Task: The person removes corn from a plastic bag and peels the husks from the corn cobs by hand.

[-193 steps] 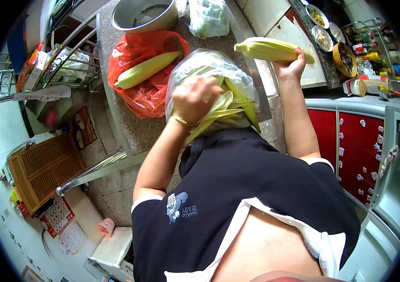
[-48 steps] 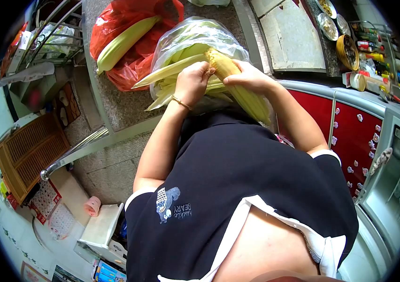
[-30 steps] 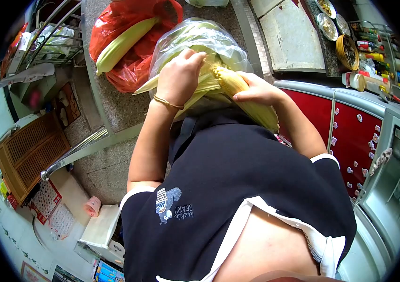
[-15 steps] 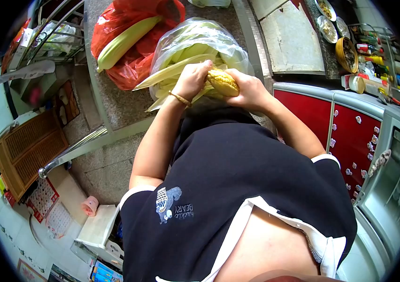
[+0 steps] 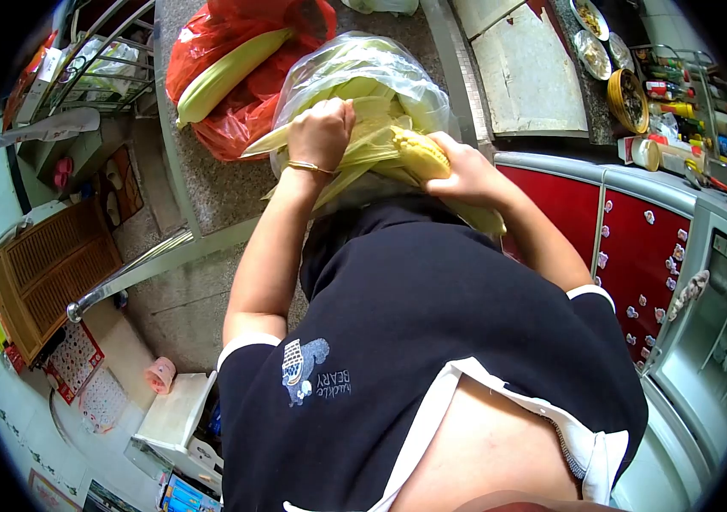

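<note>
A partly husked ear of corn [image 5: 420, 155], its yellow kernels showing, is gripped by my right hand [image 5: 469, 174], with pale husk hanging below that hand. To its left my left hand [image 5: 319, 136], with a bangle at the wrist, is closed in a fist on pale corn husk [image 5: 370, 135] stretching toward the ear. Under and behind both hands lies a clear plastic bag [image 5: 421, 78] filled with green husks. An unhusked ear of corn [image 5: 231, 77] rests on a red plastic bag [image 5: 248, 128] at the upper left.
Both bags sit on a speckled stone counter [image 5: 218, 192]. To the right are a pale board [image 5: 530, 77], several dishes, a round basket [image 5: 628, 100] and condiment bottles [image 5: 669, 90]. Red cabinet doors [image 5: 555, 200] stand below. A metal rail [image 5: 146, 277] runs at the left.
My left hand has moved left, away from the ear, drawing husk with it. My right hand has shifted slightly right and down, still holding the ear.
</note>
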Tool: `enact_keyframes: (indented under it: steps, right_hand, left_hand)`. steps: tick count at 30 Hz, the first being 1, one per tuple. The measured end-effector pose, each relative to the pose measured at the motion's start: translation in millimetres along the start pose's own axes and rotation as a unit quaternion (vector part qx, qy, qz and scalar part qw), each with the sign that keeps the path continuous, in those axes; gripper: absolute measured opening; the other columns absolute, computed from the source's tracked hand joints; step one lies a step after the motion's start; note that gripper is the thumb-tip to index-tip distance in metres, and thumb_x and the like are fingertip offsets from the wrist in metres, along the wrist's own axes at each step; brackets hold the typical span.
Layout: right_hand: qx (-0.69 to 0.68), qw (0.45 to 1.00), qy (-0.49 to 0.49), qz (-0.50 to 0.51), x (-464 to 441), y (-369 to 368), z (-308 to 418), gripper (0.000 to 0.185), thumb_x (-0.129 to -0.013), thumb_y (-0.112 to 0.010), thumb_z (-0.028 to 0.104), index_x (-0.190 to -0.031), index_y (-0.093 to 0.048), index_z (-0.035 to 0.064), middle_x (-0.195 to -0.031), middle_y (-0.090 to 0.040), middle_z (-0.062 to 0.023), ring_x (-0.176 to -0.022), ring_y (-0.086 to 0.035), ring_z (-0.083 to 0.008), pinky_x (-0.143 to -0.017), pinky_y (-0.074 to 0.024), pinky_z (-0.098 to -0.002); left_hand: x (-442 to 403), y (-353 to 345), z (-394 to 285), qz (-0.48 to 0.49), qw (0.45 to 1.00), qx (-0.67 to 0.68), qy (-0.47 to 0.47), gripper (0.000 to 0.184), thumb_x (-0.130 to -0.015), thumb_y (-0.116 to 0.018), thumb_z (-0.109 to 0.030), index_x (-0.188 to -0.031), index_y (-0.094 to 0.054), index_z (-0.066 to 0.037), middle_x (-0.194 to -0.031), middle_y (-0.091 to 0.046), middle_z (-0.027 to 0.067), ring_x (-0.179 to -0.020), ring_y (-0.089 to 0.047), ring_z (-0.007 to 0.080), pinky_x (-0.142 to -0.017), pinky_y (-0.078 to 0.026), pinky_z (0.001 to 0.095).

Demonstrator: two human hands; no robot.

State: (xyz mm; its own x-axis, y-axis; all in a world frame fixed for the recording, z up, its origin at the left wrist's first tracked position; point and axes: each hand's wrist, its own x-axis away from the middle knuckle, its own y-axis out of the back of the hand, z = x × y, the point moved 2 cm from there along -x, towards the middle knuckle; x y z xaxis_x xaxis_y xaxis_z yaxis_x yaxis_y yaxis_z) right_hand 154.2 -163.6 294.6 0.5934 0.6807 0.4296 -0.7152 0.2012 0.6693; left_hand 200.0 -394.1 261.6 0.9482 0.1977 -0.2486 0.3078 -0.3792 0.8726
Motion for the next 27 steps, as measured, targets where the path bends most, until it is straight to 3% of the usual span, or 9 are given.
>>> enact_keyframes:
  steps: [2,4,6,10,12,20,22,24,27]
  right_hand:
    - [-0.259,0.96,0.074,0.07,1,-4,-18,0.071,-0.069,-0.072,0.029,-0.128,-0.041,0.0036,-0.109,-0.058,-0.0171,-0.092,-0.061,-0.0313,-0.082,-0.0487,-0.0396]
    - [-0.312,0.94,0.067,0.123,1,-1,-17,0.076,-0.069,-0.073,0.028,-0.131,-0.036,0.0023,-0.109,-0.054,-0.0129,-0.092,-0.059,-0.0247,-0.078,-0.0514,-0.0384]
    - [-0.561,0.798,-0.012,0.221,9,-1,-12,0.073,-0.072,-0.072,0.028,-0.131,-0.036,0.0018,-0.106,-0.055,-0.0137,-0.09,-0.061,-0.0228,-0.073,-0.0538,-0.0356]
    - [-0.709,0.665,-0.021,0.233,4,-9,-23,0.065,-0.075,-0.065,0.034,-0.127,-0.041,0.002,-0.099,-0.058,-0.0139,-0.081,-0.064,-0.0246,-0.068,-0.0578,-0.0347]
    - [-0.743,0.623,-0.045,0.241,0,-14,-27,0.057,-0.078,-0.059,0.038,-0.119,-0.049,-0.0001,-0.1,-0.058,-0.0131,-0.08,-0.065,-0.0252,-0.069,-0.0582,-0.0356]
    - [-0.701,0.671,-0.117,0.211,-16,-22,-19,0.053,-0.077,-0.061,0.035,-0.117,-0.052,0.0004,-0.092,-0.062,-0.0144,-0.075,-0.065,-0.0271,-0.071,-0.0566,-0.0387]
    - [-0.703,0.668,-0.136,0.202,-19,-25,-13,0.051,-0.076,-0.062,0.033,-0.113,-0.054,0.0006,-0.088,-0.063,-0.0146,-0.073,-0.065,-0.0277,-0.071,-0.0559,-0.0381]
    - [-0.704,0.671,-0.093,0.214,-23,-26,-10,0.052,-0.074,-0.062,0.035,-0.113,-0.054,0.0016,-0.089,-0.063,-0.0147,-0.073,-0.065,-0.0272,-0.07,-0.0553,-0.0379]
    - [-0.709,0.667,-0.072,0.217,-24,-26,-8,0.054,-0.074,-0.061,0.037,-0.115,-0.054,0.003,-0.09,-0.063,-0.0146,-0.073,-0.064,-0.0266,-0.069,-0.0551,-0.0372]
  left_hand:
    - [-3,11,-8,-0.032,0.997,-0.035,-0.06,0.025,-0.089,-0.056,-0.028,-0.072,-0.057,-0.01,-0.071,-0.063,0.0096,-0.063,-0.063,0.027,-0.056,-0.052,0.0379]
    - [-4,8,-14,0.009,0.995,0.005,-0.095,0.014,-0.089,-0.055,-0.021,-0.084,-0.06,-0.01,-0.077,-0.06,0.0089,-0.073,-0.061,0.0289,-0.064,-0.05,0.0391]
    - [-4,-2,-13,0.049,0.987,-0.03,-0.149,0.013,-0.082,-0.059,-0.016,-0.094,-0.063,-0.012,-0.083,-0.061,0.0064,-0.081,-0.06,0.0267,-0.071,-0.05,0.0374]
    - [-2,12,-18,-0.027,0.982,-0.038,-0.182,0.01,-0.078,-0.061,-0.013,-0.085,-0.068,-0.016,-0.083,-0.063,0.0009,-0.083,-0.058,0.0222,-0.07,-0.044,0.0334]
    - [-5,10,-12,-0.021,0.992,0.072,-0.103,0.012,-0.081,-0.058,-0.019,-0.076,-0.068,-0.016,-0.076,-0.061,0.0007,-0.085,-0.056,0.0233,-0.072,-0.041,0.0373]
    - [-6,14,-31,0.069,0.987,0.148,0.003,0.03,-0.088,-0.058,-0.037,-0.087,-0.072,-0.011,-0.08,-0.061,0.0084,-0.084,-0.051,0.0305,-0.078,-0.042,0.0401]
    - [-5,5,-28,0.068,0.982,0.176,-0.002,0.026,-0.087,-0.063,-0.031,-0.087,-0.071,-0.006,-0.077,-0.063,0.0051,-0.078,-0.055,0.0217,-0.072,-0.044,0.0346]
    - [-4,-1,-20,0.134,0.833,0.508,0.174,0.022,-0.086,-0.067,-0.022,-0.085,-0.07,0.0,-0.074,-0.064,0.0011,-0.07,-0.055,0.0101,-0.064,-0.044,0.0259]
    - [-2,5,-20,0.109,0.836,0.505,0.186,0.018,-0.085,-0.068,-0.015,-0.084,-0.068,0.003,-0.073,-0.063,-0.001,-0.065,-0.051,0.0036,-0.059,-0.042,0.0198]
